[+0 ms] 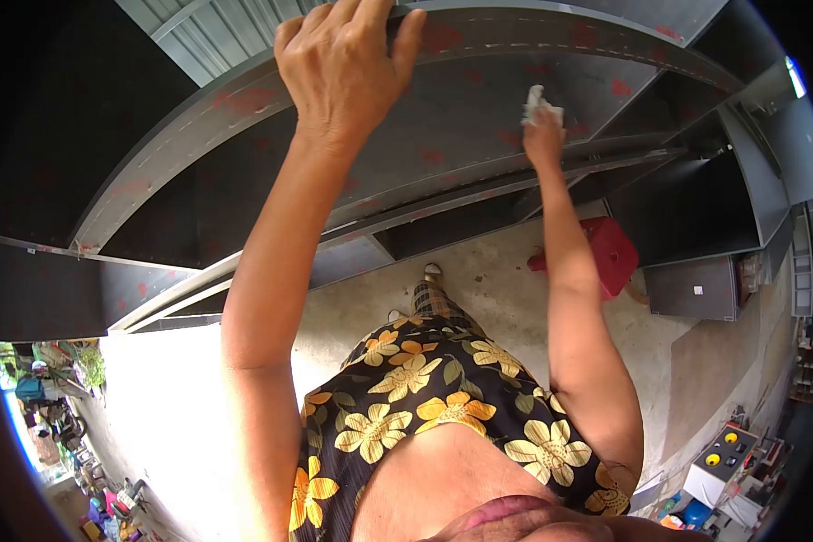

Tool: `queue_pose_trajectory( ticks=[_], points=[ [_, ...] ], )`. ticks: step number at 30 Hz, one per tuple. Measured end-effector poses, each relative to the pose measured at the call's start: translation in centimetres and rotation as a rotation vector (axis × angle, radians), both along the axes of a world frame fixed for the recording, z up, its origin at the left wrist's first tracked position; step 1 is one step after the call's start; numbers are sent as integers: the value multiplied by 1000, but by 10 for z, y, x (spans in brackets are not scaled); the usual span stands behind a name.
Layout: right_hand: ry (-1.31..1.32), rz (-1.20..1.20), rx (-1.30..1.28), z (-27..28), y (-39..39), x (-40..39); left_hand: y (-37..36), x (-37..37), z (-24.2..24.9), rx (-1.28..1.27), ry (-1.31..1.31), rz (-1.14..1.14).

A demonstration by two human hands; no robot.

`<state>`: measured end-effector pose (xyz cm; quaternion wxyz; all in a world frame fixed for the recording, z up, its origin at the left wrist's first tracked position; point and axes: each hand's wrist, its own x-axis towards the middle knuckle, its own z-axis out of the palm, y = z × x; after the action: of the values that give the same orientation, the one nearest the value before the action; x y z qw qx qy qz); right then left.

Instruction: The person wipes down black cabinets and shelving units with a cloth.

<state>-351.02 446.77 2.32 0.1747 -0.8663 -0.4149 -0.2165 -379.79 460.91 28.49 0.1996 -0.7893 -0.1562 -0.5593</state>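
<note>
My left hand (345, 68) lies over the top edge of a dark grey panel (479, 38) with red smudges, its fingers hooked over the rim and the thumb apart on the right. No object shows in it. Further right, my right hand (544, 137) is closed on a crumpled white cloth (538, 101), held against the dark inner surface (434, 113) of the same large cabinet. This hand is slightly blurred, and its fingertips are partly hidden by the cloth.
A red stool (611, 257) stands on the concrete floor (497, 280) below my right forearm. Dark cabinet boxes (693, 289) are at the right. A white box with yellow circles (721, 459) and assorted items sit at lower right. Clutter (63, 406) fills the lower left.
</note>
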Motion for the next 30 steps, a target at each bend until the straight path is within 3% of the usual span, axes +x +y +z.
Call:
queue_pose_trajectory(
  ticks=[2, 3, 4, 5, 7, 10, 12, 13, 16, 20, 23, 26, 28, 30],
  points=[
    [124, 196, 73, -14, 54, -40, 4, 0, -2, 28, -16, 3],
    [-39, 325, 138, -14, 74, -87, 4, -1, -2, 12, -4, 3],
    [217, 380, 89, 3, 86, -138, 2, -2, -1, -4, 3, 3],
    [188, 516, 115, -28, 110, -164, 1, -2, 0, -18, 11, 5],
    [200, 815, 140, 2, 109, -217, 2, 4, -5, -60, 16, -13],
    [172, 758, 17, -12, 108, -190, 5, -1, -4, -96, 34, -34],
    [160, 433, 9, 5, 92, -128, 4, -3, -2, -129, 50, -30],
    [9, 228, -31, -8, 90, -80, 3, -4, -2, -158, 57, -25],
    [171, -229, -250, 2, 68, 31, 3, -5, -1, -180, 49, -15],
    [55, 8, -104, -4, 143, 9, 6, -8, -3, -216, 40, -23],
    [80, 445, -23, -9, 210, -95, 5, -13, 0, -260, 71, -37],
    [144, 862, -64, 0, 221, -161, 5, -19, 5, -288, 118, -17],
    [149, 900, -92, 1, 226, -147, 6, -23, 6, -300, 137, -5],
    [124, 725, -108, 8, 237, -89, 3, -28, 13, -323, 187, 27]
  ],
)
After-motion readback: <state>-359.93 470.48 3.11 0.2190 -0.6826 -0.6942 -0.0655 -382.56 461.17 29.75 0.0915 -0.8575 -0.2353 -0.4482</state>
